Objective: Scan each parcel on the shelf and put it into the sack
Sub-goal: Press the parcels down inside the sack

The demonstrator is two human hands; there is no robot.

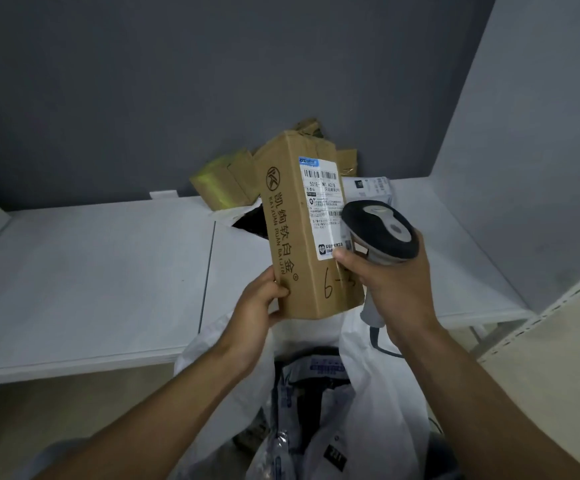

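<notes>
The white shelf (91, 271) spans nine to three o'clock, a few parcels (222, 181) lying at its back, toward twelve. The open sack (385, 393) gapes at six. Above its mouth, at centre, the cardboard box (292, 237) is gripped at its lower corner by the left hand (257, 303). The right hand (395, 282) clasps the scanner (382, 233), aimed at the label (321, 202). Scanning looks in hand; next, the box wants lowering straight into the sack.

We classify this site as a parcel depot or courier storeroom. Indicators: a white metal shelf (91, 271) set against a grey wall (143, 81); a cardboard parcel (292, 237) carrying a barcoded shipping label (323, 202); a handheld barcode scanner (382, 230); a white sack (385, 393) holding labelled poly mailers (316, 403); further cartons (222, 181) stacked at the shelf's rear.
</notes>
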